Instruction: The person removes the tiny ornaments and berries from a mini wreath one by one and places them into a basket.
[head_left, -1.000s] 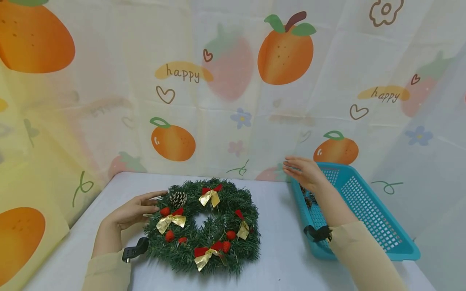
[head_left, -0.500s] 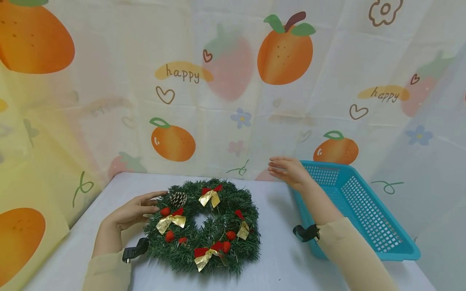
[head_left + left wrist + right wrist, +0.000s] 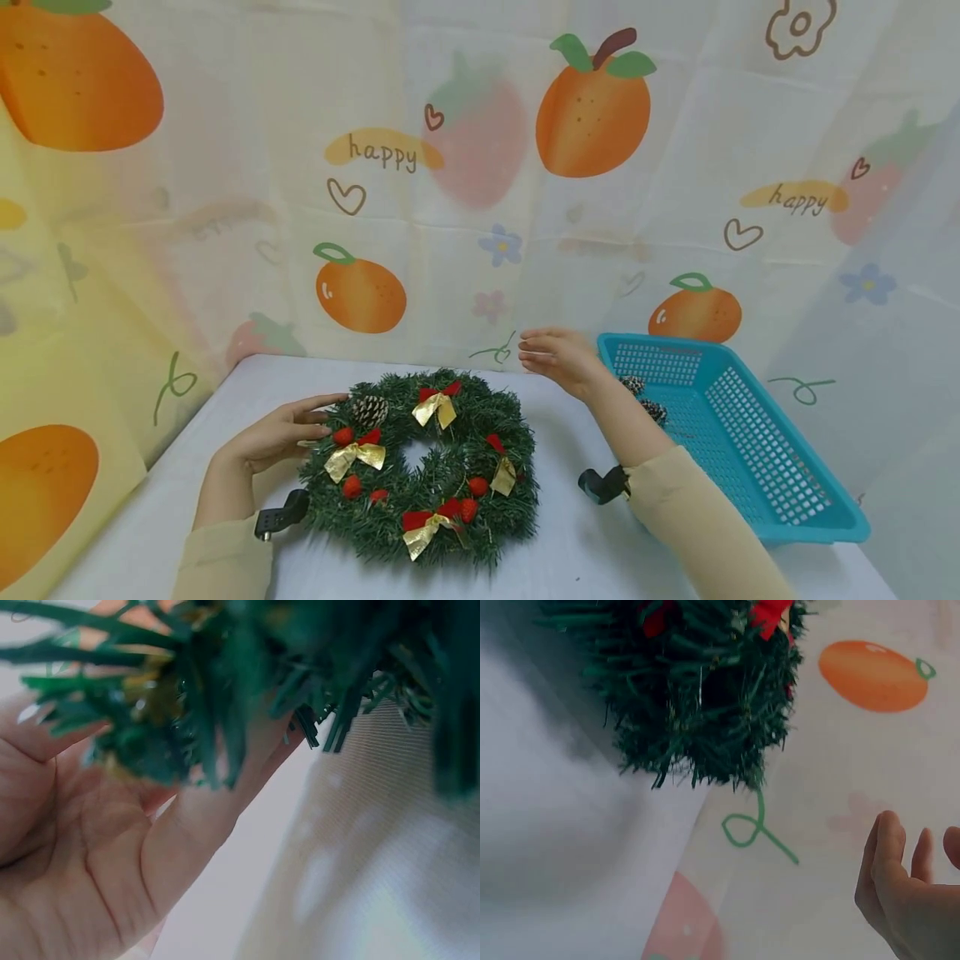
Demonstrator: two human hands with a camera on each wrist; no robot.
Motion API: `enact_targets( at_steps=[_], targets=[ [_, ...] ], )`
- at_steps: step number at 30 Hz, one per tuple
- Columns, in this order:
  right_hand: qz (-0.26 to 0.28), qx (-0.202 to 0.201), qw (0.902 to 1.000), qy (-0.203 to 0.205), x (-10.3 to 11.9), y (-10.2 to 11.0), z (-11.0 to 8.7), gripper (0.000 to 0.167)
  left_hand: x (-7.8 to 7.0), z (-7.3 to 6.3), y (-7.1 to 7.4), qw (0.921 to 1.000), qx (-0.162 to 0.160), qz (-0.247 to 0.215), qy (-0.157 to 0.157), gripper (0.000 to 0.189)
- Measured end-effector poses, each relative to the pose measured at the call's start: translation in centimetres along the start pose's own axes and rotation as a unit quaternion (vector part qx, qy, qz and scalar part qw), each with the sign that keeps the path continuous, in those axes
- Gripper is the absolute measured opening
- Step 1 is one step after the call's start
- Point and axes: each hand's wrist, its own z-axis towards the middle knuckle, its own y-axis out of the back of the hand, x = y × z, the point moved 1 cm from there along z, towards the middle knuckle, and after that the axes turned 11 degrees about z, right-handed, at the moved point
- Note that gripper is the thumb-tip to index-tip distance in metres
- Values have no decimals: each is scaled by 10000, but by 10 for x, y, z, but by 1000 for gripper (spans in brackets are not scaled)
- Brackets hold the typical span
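A green Christmas wreath (image 3: 480, 408) lies on the white table. It carries red-and-gold bows (image 3: 435, 407), red berries (image 3: 468, 509) and a pine cone (image 3: 370, 411). At its left edge my left hand (image 3: 273, 437) holds the wreath; in the left wrist view, needles cover much of the fingers, with the thumb on one side. My right hand (image 3: 558, 358) is raised between the wreath and the basket, apart from both. Its fingers point left, loosely bent; in the right wrist view nothing shows between the fingers (image 3: 889, 847).
A teal plastic basket (image 3: 787, 429) stands at the right, with pine cones (image 3: 654, 410) along its left side, partly hidden by my right arm. A fruit-printed curtain (image 3: 480, 275) hangs behind the table and at its left.
My right hand has moved left from above the basket's edge toward the wreath, exposing the pine cones. My left hand and the wreath stay put.
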Motion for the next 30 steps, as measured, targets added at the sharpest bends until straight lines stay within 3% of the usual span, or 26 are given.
enact_targets(
  at_steps=[5, 11, 12, 14, 18, 20, 30],
  targets=[
    [-93, 212, 9996, 164, -14, -6, 12, 44, 2, 2, 1, 10000, 13, -4, -6, 69],
    [48, 1146, 9924, 444, -82, 40, 102, 42, 1, 2, 0, 10000, 34, -3, -2, 69],
    [-7, 1081, 9934, 373, -87, 40, 111, 43, 1, 2, 0, 10000, 29, -2, 10, 69],
    [-167, 788, 9965, 223, -74, 16, 94, 43, 1, 2, 0, 10000, 2, -3, 46, 69],
    [-527, 161, 9984, -90, -30, -49, 33, 39, 2, 1, -1, 9999, -72, 13, 96, 70],
    [-646, 118, 9977, -142, -16, -69, 14, 39, 2, 1, -1, 9999, -101, 1, 103, 71],
    [-417, 370, 9981, -278, -24, -96, 22, 37, -1, 1, -2, 9999, -81, -2, 106, 71]
  ],
)
